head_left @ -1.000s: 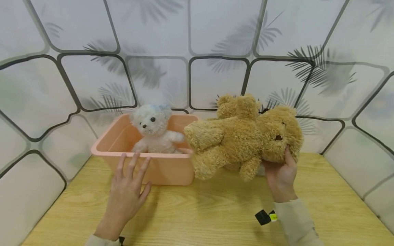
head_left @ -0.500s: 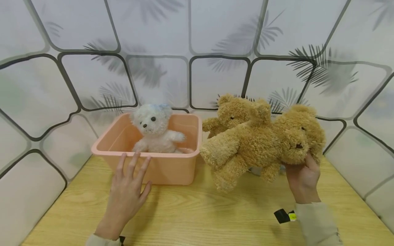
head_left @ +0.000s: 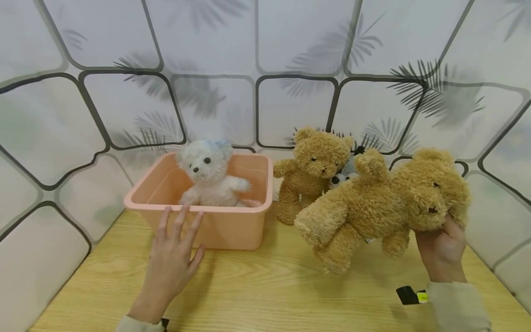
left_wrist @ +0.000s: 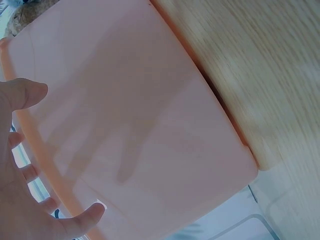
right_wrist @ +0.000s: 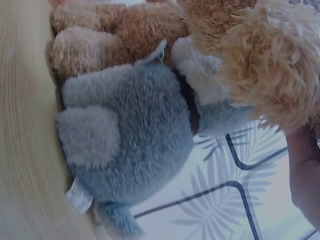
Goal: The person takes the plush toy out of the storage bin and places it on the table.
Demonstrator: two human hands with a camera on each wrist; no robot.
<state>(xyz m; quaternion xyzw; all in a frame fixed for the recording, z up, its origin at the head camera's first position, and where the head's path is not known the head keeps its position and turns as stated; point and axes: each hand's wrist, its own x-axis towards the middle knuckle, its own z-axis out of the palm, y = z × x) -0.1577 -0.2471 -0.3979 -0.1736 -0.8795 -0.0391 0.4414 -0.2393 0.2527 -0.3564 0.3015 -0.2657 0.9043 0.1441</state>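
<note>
My right hand (head_left: 443, 249) grips a golden-brown teddy bear (head_left: 375, 210) by its head, thumb at the cheek. The bear lies tilted on its side in the air, its legs towards the left. My left hand (head_left: 174, 258) rests with fairly straight, spread fingers on the front rim of a pink plastic bin (head_left: 232, 230). Inside the bin sits a white teddy bear (head_left: 213, 186) with a bluish patch on its head. In the left wrist view, fingertips reach just over the rim of the bin (left_wrist: 145, 100), with the thumb against the outside.
A smaller brown teddy bear (head_left: 307, 182) sits right of the bin. Beside it, a grey-blue plush toy (right_wrist: 150, 130) with a dark collar and white tag is mostly hidden behind the held bear in the head view. A patterned curtain (head_left: 298, 46) surrounds the wooden table (head_left: 265, 286).
My right hand has carried the teddy bear to the right and slightly down, away from the bin. The smaller brown bear and part of the grey-blue plush are uncovered. My left hand stays put.
</note>
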